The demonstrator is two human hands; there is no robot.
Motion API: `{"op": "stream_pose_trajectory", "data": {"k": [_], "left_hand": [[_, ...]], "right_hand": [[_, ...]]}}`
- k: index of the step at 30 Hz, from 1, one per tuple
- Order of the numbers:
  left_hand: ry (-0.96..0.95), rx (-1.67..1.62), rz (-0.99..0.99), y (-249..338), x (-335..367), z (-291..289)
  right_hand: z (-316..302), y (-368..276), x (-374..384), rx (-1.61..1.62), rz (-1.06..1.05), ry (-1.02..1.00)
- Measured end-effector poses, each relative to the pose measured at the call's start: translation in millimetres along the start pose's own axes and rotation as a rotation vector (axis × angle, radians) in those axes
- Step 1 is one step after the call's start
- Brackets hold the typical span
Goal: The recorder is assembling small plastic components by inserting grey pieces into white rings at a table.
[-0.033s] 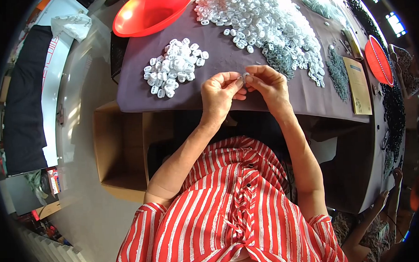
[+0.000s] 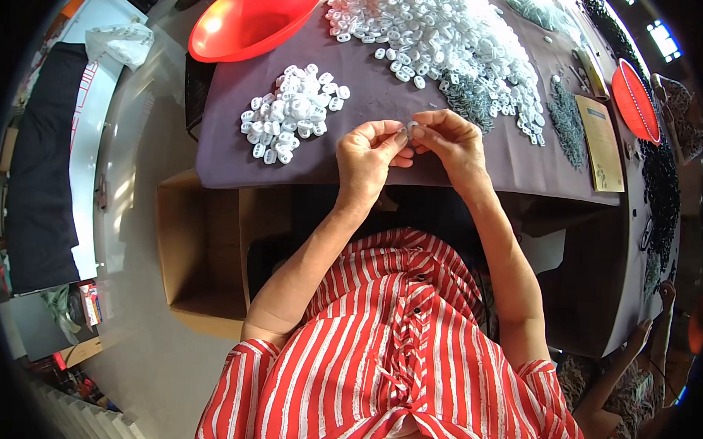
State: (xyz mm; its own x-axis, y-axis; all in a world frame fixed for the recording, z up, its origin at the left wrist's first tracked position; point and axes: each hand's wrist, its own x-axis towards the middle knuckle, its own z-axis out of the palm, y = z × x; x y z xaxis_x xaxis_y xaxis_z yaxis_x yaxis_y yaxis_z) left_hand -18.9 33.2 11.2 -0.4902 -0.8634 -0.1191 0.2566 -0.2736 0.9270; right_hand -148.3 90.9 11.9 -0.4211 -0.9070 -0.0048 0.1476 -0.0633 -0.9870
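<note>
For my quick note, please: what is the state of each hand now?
Left hand: closed, pinching a tiny item, kind unclear.
Right hand: closed, holding a small whitish piece.

From where I stand, I see a loose red shirt (image 2: 318, 368) with uneven white stripes. Gathered trim (image 2: 403, 353) in the same cloth runs down from the neckline, beside small dark buttons (image 2: 417, 310). The short sleeves (image 2: 235, 382) have striped bands; left hand (image 2: 365, 153) and right hand (image 2: 457, 144) are bare.

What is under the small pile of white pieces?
The small pile of white pieces rests on the purplish tablecloth, which shows around it. What is beneath the pile's middle is covered and cannot be seen.
</note>
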Motion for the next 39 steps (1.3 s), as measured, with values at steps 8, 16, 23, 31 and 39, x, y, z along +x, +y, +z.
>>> {"op": "stream_pose_trajectory", "data": {"k": [8, 16, 23, 31, 39], "left_hand": [[0.011, -0.043, -0.033, 5, -1, 1], [0.024, -0.066, -0.078, 10, -1, 1], [0.015, 0.077, -0.045, 8, 2, -2], [0.009, 0.045, -0.060, 5, 3, -1], [-0.030, 0.257, 0.061, 2, 4, 5]], "right_hand": [[4, 1, -3, -0.018, -0.030, -0.001], [4, 1, -5, 0.032, -0.071, -0.030], [-1, 2, -2, -0.022, -0.044, -0.065], [0, 0, -1, -0.067, -0.055, -0.077], [0, -2, 0, -0.336, -0.081, -0.031]]}}
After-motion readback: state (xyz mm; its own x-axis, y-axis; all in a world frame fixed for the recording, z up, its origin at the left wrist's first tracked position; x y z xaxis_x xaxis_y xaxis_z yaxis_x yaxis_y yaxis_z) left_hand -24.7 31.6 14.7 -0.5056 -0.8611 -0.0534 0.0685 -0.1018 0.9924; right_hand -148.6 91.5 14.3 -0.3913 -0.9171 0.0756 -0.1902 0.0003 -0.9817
